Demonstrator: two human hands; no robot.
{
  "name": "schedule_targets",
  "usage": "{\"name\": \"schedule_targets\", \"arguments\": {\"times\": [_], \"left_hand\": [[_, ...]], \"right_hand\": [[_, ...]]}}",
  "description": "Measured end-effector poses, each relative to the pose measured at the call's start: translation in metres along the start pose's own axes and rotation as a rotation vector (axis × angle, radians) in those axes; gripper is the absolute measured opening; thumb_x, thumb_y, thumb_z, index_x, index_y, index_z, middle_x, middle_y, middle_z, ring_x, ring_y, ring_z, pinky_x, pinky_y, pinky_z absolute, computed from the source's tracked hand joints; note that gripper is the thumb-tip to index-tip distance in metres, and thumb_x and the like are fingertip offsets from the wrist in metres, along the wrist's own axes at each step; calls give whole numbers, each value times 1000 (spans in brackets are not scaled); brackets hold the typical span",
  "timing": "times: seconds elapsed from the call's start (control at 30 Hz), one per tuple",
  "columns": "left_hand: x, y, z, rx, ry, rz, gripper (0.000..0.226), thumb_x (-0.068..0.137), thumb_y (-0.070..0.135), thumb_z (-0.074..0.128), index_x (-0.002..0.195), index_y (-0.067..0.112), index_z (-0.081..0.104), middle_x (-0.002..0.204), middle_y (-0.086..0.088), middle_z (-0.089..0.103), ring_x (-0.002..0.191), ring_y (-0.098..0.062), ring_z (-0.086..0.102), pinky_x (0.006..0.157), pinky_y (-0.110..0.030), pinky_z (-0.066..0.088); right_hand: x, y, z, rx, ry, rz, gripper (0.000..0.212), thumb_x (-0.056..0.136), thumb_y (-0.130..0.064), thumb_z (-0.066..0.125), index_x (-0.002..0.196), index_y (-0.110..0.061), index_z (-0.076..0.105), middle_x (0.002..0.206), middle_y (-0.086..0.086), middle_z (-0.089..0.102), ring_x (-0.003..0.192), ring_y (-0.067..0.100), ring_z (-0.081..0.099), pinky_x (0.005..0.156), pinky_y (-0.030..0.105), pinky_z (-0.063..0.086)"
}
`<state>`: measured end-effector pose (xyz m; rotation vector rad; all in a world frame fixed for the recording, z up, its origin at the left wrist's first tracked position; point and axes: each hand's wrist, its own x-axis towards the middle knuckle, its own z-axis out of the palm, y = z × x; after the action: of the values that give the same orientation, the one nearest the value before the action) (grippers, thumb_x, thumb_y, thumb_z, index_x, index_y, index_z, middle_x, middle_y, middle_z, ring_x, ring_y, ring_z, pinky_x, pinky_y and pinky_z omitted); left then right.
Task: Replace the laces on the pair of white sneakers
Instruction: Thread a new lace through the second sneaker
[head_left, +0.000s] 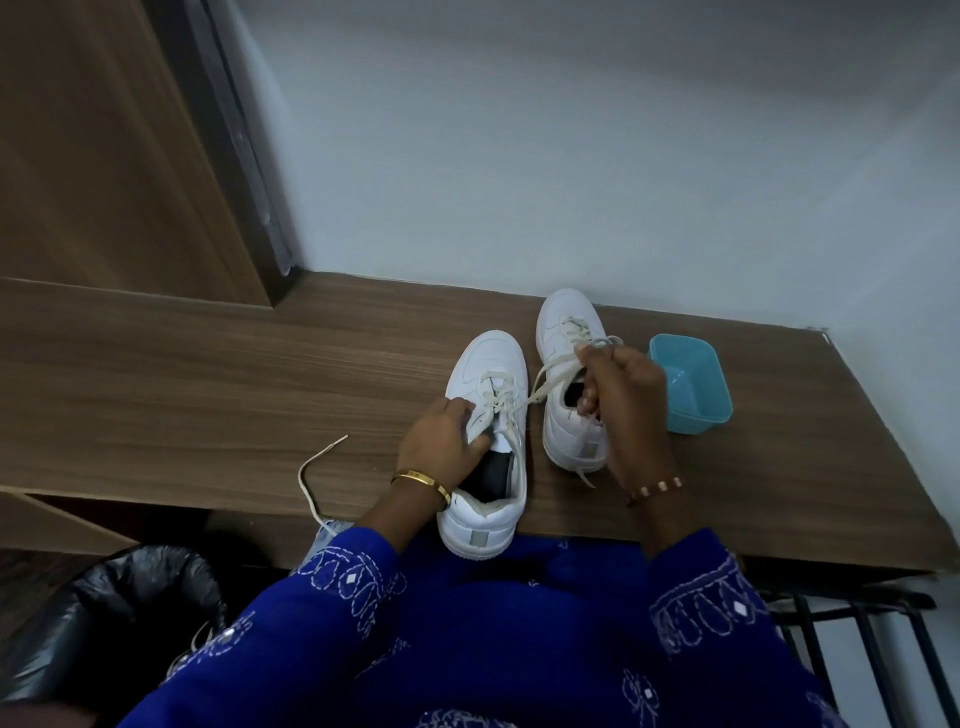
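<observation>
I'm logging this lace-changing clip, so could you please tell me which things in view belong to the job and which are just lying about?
Part of the job:
- near sneaker, gripped by the left hand
- far sneaker
- lace pulled from the near sneaker, pinched by the right hand
- loose lace at the table edge

Just lying about:
- blue tub
- black bin bag

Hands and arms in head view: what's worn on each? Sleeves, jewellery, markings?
Both arms wear deep blue sleeves with white embroidered loop and diamond patterns near the cuffs. The left hand has a plain gold bangle at the wrist. The right hand has a beaded bracelet with pale and reddish-brown beads. No gloves; rings not discernible.
</observation>
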<state>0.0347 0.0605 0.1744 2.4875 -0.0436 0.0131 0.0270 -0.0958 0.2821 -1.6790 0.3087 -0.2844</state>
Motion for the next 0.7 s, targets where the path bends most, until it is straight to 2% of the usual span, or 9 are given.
{"name": "schedule_targets", "arguments": {"times": [0.07,0.23,0.3,0.37,0.47,0.53,0.6,0.63,0.7], "left_hand": [[0,0,-2,-6,-13,2,41,85,30,59,122,12,53,120,-8,56,107,-25,54,76,-25,36],[9,7,-16,-102,-147,-19,46,83,25,65,123,6,53,124,-12,55,115,-24,51,87,-24,38],[8,13,-23,-200,-72,-6,36,82,23,66,114,7,59,117,-9,60,110,-23,53,83,-24,38],[4,22,-29,-261,95,37,27,84,32,59,99,10,65,103,-6,65,96,-23,58,78,-29,44],[-2,41,-34,-413,208,160,49,83,48,41,88,9,69,85,-8,67,79,-18,58,71,-35,46],[-4,55,-36,-513,155,306,52,86,47,36,89,6,69,82,-11,65,78,-14,55,72,-30,43],[-7,65,-36,-547,69,444,46,89,39,37,91,5,67,79,-8,62,77,-10,52,71,-24,40],[-10,69,-36,-560,29,481,41,91,36,39,92,5,67,80,-6,61,77,-8,53,71,-20,41],[-12,73,-33,-625,-67,446,30,94,27,45,87,9,67,79,1,63,76,-3,55,70,-13,41]], "right_hand": [[2,-21,-3,85,-37,4,37,88,-18,61,54,-11,48,43,1,40,38,12,37,44,24,35],[5,-50,0,262,-185,27,27,94,-19,51,70,-11,61,44,-5,39,41,10,35,44,22,36],[6,-57,4,334,-232,40,24,95,-17,49,78,-11,64,43,-5,40,41,8,34,44,21,35],[5,-65,8,409,-275,42,21,95,-14,47,84,-10,65,43,-5,40,40,8,34,43,19,35],[6,-73,12,497,-310,45,20,96,-11,45,90,-9,64,44,-5,42,39,7,35,43,19,36],[7,-75,14,550,-311,51,21,96,-10,42,92,-9,63,44,-5,42,39,6,37,43,19,37],[7,-73,15,586,-292,57,22,97,-9,40,92,-9,62,45,-5,43,40,6,37,44,19,38],[8,-71,15,600,-273,60,23,97,-8,39,92,-9,62,45,-5,43,40,6,37,44,19,38],[10,-66,13,622,-228,64,23,97,-7,39,92,-10,61,45,-4,43,41,7,37,45,20,37]]}}
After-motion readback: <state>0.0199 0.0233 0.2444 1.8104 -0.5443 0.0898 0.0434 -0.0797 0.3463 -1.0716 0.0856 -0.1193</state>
